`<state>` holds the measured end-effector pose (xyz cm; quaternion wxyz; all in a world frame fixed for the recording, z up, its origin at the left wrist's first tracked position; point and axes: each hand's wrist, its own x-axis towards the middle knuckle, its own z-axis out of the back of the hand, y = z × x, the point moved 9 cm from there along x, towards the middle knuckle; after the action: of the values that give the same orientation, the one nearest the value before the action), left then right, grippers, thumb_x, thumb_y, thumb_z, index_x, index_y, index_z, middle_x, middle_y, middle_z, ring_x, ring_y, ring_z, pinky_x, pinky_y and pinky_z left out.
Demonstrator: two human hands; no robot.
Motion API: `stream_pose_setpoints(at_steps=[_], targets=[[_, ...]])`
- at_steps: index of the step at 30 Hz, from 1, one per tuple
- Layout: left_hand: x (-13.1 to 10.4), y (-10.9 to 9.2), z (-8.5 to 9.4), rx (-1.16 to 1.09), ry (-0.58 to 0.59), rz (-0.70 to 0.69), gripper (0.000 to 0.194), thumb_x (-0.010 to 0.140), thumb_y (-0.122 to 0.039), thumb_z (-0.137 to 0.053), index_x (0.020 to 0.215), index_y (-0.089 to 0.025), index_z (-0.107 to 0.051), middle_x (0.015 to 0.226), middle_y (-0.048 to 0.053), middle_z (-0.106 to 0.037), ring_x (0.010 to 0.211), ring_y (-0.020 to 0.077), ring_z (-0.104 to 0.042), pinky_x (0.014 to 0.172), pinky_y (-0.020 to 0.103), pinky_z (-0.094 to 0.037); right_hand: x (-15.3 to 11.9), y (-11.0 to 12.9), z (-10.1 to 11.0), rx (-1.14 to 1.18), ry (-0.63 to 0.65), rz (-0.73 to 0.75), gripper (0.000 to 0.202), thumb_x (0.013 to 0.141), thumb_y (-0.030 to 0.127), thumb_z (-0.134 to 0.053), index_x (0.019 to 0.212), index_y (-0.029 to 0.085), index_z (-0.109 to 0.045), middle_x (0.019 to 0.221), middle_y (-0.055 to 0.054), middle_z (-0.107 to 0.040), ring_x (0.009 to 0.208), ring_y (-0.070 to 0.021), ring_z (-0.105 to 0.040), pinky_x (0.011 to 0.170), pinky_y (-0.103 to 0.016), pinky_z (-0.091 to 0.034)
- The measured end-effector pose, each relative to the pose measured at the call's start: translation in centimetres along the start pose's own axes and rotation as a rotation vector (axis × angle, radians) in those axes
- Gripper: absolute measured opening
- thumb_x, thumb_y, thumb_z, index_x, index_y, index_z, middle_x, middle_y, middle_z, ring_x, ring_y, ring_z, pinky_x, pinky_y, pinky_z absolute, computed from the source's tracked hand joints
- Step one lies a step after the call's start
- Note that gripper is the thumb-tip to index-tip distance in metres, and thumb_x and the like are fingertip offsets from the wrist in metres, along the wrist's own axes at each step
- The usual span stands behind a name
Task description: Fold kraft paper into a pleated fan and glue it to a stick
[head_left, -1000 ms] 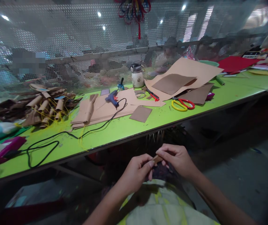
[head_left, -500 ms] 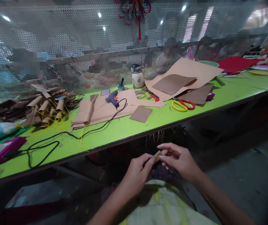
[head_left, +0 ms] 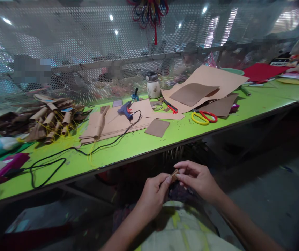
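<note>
A small folded piece of brown paper [head_left: 174, 174] is pinched between my two hands, above my lap and in front of the table edge. My left hand [head_left: 156, 190] is closed on its lower end, thumb on top. At its upper right end, my right hand [head_left: 197, 179] grips it between thumb and fingers. Most of the piece is hidden by the fingers. On the table beyond lie a brown paper square [head_left: 157, 127], a stack of brown sheets [head_left: 141, 115] and a rolled, fringed paper piece [head_left: 101, 123].
A blue glue gun [head_left: 125, 111] rests on the stack, its black cord [head_left: 107, 144] looping left. Scissors [head_left: 204, 117], a cutter [head_left: 171, 107], a jar [head_left: 153, 85] and large brown sheets [head_left: 204, 83] lie rightward. Paper rolls with yellow strings [head_left: 51, 118] are heaped left. A mesh panel [head_left: 86, 45] stands behind.
The brown paper between my fingers looks narrower and more folded than before. Both hands have shifted only slightly; the things on the table have not moved.
</note>
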<state>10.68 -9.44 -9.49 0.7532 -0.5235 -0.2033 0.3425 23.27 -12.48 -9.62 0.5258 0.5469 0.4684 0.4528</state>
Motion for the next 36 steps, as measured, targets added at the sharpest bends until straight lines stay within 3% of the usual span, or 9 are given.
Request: stream_pose_setpoints(at_steps=[11, 15, 19, 23, 28, 36], targets=[[-0.3, -0.3, -0.6, 0.018, 0.029, -0.046, 0.037, 0.095, -0.039, -0.036, 0.078, -0.015, -0.059, 0.061, -0.003, -0.045, 0.057, 0.0085, -0.038, 0.054, 0.020, -0.030, 0.2, -0.9, -0.9, 0.108, 0.048, -0.116, 0.027, 0.070, 0.034, -0.072, 0.085, 0.013, -0.063, 0.058, 0.003, -0.057, 0.046, -0.0083, -0.054, 0.040, -0.018, -0.043], [-0.4, -1.1, -0.7, 0.016, 0.037, -0.076, 0.034, 0.095, -0.036, -0.036, 0.088, -0.016, -0.062, 0.068, -0.002, -0.052, 0.062, 0.0092, -0.045, 0.060, 0.019, -0.035, 0.1, -1.0, -0.7, 0.135, 0.020, -0.125, 0.027, 0.070, 0.036, -0.073, 0.079, 0.013, -0.063, 0.055, 0.003, -0.057, 0.044, -0.0079, -0.053, 0.037, -0.016, -0.041], [-0.4, -2.3, -1.0, -0.032, 0.068, -0.119, 0.027, 0.093, -0.030, -0.042, 0.106, -0.019, -0.063, 0.092, 0.003, -0.065, 0.084, 0.0136, -0.057, 0.077, 0.021, -0.041, 0.2, -1.0, -0.5, 0.141, 0.007, -0.123, 0.028, 0.070, 0.038, -0.073, 0.076, 0.013, -0.062, 0.054, 0.002, -0.057, 0.044, -0.0079, -0.053, 0.037, -0.016, -0.040], [-0.5, -1.9, -0.9, 0.004, 0.081, -0.090, 0.030, 0.089, -0.024, -0.049, 0.117, -0.020, -0.060, 0.101, 0.003, -0.067, 0.090, 0.0161, -0.059, 0.081, 0.023, -0.041, 0.3, -1.2, -0.3, 0.109, -0.004, -0.133, 0.028, 0.070, 0.040, -0.072, 0.074, 0.014, -0.061, 0.049, 0.004, -0.055, 0.040, -0.0067, -0.049, 0.036, -0.016, -0.038], [-0.7, -0.4, -0.8, -0.008, 0.124, -0.007, 0.028, 0.089, -0.028, -0.047, 0.107, -0.016, -0.063, 0.090, 0.004, -0.065, 0.078, 0.0152, -0.055, 0.072, 0.023, -0.040, 0.5, -1.2, 0.5, 0.068, -0.037, -0.113, 0.029, 0.070, 0.041, -0.072, 0.073, 0.015, -0.060, 0.048, 0.005, -0.052, 0.038, -0.0062, -0.046, 0.036, -0.017, -0.036], [-0.9, 1.8, -1.1, -0.086, 0.118, 0.092, 0.035, 0.092, -0.040, -0.039, 0.083, -0.013, -0.059, 0.058, -0.003, -0.047, 0.054, 0.0088, -0.040, 0.054, 0.020, -0.031, 0.6, -0.7, 0.9, 0.018, -0.039, -0.066, 0.027, 0.071, 0.038, -0.072, 0.077, 0.014, -0.062, 0.053, 0.003, -0.055, 0.042, -0.0072, -0.049, 0.038, -0.018, -0.039]])
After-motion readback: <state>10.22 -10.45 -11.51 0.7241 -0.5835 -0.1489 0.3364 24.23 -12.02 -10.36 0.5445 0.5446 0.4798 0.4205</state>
